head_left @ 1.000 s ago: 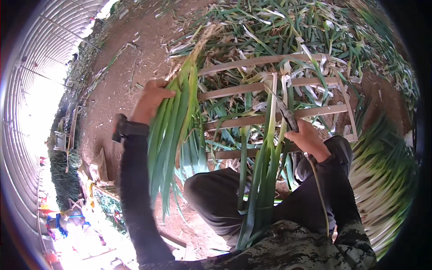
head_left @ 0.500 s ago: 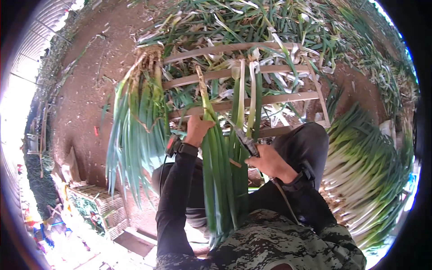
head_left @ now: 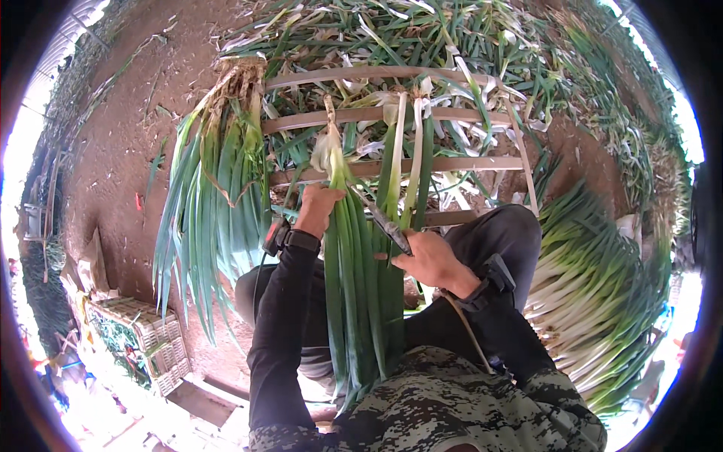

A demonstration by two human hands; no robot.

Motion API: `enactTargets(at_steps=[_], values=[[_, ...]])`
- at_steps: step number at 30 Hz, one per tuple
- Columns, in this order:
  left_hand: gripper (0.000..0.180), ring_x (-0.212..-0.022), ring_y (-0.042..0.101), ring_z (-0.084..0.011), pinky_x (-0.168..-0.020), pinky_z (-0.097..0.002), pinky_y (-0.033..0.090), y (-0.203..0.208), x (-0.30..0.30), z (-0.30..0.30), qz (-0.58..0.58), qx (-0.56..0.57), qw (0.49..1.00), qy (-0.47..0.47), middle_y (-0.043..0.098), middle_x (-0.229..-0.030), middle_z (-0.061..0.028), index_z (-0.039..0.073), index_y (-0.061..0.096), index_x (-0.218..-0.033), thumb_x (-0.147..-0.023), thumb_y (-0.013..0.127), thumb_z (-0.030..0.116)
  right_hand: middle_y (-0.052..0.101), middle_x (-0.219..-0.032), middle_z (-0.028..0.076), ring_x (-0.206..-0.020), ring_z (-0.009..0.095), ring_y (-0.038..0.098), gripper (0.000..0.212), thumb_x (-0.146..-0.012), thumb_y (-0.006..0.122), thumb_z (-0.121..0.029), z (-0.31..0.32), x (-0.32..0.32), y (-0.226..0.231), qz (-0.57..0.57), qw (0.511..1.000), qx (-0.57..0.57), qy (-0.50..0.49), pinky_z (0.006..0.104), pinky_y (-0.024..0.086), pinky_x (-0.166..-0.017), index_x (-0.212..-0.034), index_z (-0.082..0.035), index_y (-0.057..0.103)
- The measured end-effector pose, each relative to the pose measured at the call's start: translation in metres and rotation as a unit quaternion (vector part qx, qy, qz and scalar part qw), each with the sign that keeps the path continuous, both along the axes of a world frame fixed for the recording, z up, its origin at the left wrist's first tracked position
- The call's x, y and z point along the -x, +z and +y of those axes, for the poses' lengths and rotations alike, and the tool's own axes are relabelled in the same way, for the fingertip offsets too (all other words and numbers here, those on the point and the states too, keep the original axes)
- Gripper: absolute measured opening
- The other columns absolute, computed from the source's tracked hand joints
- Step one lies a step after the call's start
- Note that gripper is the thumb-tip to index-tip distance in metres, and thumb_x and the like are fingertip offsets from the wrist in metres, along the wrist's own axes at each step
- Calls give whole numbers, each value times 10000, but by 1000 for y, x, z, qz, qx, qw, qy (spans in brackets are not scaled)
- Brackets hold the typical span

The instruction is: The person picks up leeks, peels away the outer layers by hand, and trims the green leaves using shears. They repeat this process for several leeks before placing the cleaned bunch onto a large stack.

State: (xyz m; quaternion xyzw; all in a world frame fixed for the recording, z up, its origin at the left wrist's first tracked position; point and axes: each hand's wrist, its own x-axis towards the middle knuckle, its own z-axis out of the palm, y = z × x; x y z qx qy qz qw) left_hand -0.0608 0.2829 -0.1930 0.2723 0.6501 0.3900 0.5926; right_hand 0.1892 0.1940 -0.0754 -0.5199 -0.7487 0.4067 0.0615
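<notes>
My left hand (head_left: 319,209) is closed round a large green onion (head_left: 349,256), just below its pale stem. Its root end points away from me, and its long leaves hang down toward my lap. Pale outer skin (head_left: 326,154) stands puffed and loose round the stem above my fingers. My right hand (head_left: 433,262) grips an air blow gun (head_left: 392,230) with a hose (head_left: 468,325) running from its rear. The thin nozzle points at the stem close to my left hand. Right beside these, more green onions (head_left: 413,162) with whiter stems lie across the wooden slats.
A slatted wooden rack (head_left: 452,163) stands before my knees. Unpeeled green onions (head_left: 218,173) with brown roots hang over its left side. Peeled ones (head_left: 580,294) are piled at my right. Leaf scraps (head_left: 422,30) cover the ground beyond. A woven basket (head_left: 162,343) sits at lower left.
The stem's outer skin has puffed out and come loose, showing paler layers. Both hands have shifted slightly left in view, with the nozzle still at the stem.
</notes>
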Motion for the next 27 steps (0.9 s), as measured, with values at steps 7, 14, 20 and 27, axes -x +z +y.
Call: enactTargets(at_steps=[7,14,20,27], values=[[165,-603,632,-259,-527,-421,479,18,-7,0,7,32,999,1,661,-792,-145,-122,665,-897,-796,711,0,607,-728,258,-770,448,620,293,-805,682,-254,23,22,-24,-52,998,0,-29,514,471,-675,-886,20,613],[191,-597,626,-234,-534,-380,481,23,-8,-4,-54,19,998,3,643,-753,-147,-125,642,-858,-738,729,-5,627,-712,258,-761,457,632,273,-803,693,-242,61,46,-33,-80,995,-33,-51,520,494,-698,-805,24,628],[189,-586,614,-200,-524,-346,469,3,0,-6,-43,-14,999,-3,640,-731,-117,-111,641,-844,-733,729,14,654,-773,290,-802,447,669,326,-778,703,-247,92,63,-33,-90,994,-48,-50,507,519,-725,-788,76,654],[177,-584,592,-170,-527,-321,456,6,-4,-7,-17,-22,1000,14,628,-698,-82,-88,650,-831,-722,725,29,645,-775,290,-792,459,652,328,-768,620,-273,145,80,-48,-106,989,-83,-58,521,512,-739,-762,55,636]])
